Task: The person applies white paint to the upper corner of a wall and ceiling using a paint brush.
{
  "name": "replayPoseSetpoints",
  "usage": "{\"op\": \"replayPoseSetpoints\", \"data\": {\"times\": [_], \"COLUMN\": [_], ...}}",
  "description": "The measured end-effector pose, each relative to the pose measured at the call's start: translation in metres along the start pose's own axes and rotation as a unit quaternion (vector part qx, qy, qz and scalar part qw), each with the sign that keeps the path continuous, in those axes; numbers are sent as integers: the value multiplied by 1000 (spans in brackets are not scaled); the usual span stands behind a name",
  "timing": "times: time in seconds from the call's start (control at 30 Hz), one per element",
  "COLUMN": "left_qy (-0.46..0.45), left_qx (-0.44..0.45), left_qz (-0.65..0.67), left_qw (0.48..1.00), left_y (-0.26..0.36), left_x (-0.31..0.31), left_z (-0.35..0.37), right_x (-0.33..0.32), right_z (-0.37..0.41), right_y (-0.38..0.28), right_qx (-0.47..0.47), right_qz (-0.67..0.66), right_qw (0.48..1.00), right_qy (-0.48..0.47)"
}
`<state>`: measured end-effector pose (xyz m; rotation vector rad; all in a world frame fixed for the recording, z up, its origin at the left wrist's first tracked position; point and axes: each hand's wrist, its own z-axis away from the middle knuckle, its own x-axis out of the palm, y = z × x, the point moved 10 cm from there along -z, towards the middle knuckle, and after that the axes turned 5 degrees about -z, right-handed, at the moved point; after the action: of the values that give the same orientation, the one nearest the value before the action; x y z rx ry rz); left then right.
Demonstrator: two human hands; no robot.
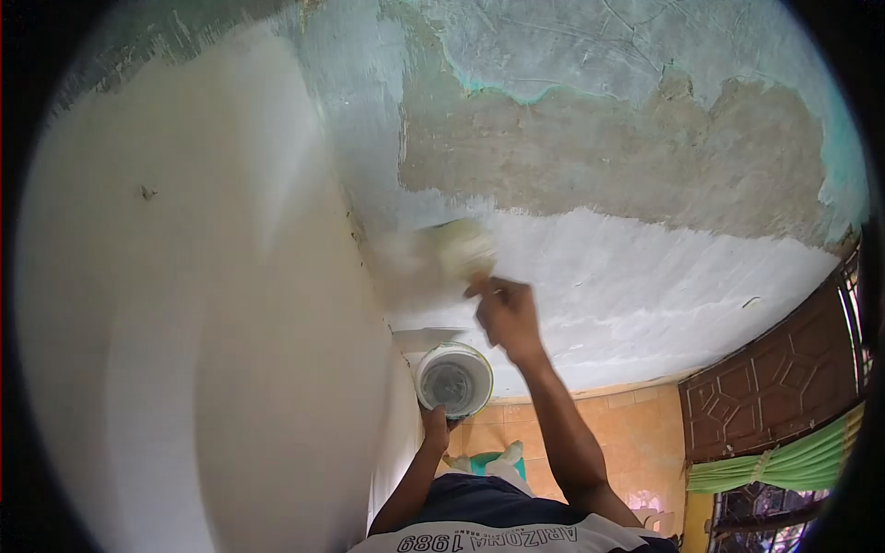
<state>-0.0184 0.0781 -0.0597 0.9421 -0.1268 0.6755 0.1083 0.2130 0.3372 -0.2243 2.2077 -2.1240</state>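
My right hand [507,318] is closed round the handle of a wide paintbrush [468,247]. The brush is smeared by motion, its pale head up against the wall near the corner. Lower down, my left hand [437,424] grips a white paint bucket [484,378] at its near side. Looking into the bucket, I see greyish-white liquid at the bottom. Fresh white paint [590,267] covers the lower band of the wall ahead, while bare grey-brown plaster [608,152] shows above it with a ragged border.
A pale wall [249,304] stands close on my left and meets the painted wall at a corner. Below are orange floor tiles [627,429] and a teal object [479,461] by my feet. To the right are a brown carved door [756,369] and a green curtain [784,461].
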Motion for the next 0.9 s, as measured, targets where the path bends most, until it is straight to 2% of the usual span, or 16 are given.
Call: {"op": "replayPoseSetpoints", "data": {"times": [0.1,0.17,0.23,0.3,0.5,0.6,0.7,0.73,0.8,0.9], "left_qy": [-41,-38,-23,-14,-21,-10,-5,-10,-16,-25], "left_qx": [3,19,7,5,6,11,-4,3,13,13], "left_qz": [6,7,5,1,8,9,-19,-16,-9,-5], "left_qw": [999,999,1000,1000,1000,1000,1000,1000,1000,1000], "left_y": [2,5,-6,-6,-4,-2,-4,-3,-2,-9], "left_x": [18,13,7,7,10,8,7,9,12,12], "left_z": [-2,-1,4,-1,4,5,7,7,4,0], "right_x": [-19,-29,-23,-9,-8,-8,-1,0,9,9], "right_z": [5,18,26,30,3,3,20,26,34,22], "right_y": [-20,-28,-16,-21,-21,-1,30,32,46,9], "right_qx": [-5,-93,-97,-170,-141,-89,2,1,79,54], "right_qz": [-26,-16,-27,-35,14,-20,-94,-95,-160,-162], "right_qw": [999,985,983,974,985,992,993,993,983,985], "right_qy": [35,143,155,142,98,89,64,64,48,-11]}}
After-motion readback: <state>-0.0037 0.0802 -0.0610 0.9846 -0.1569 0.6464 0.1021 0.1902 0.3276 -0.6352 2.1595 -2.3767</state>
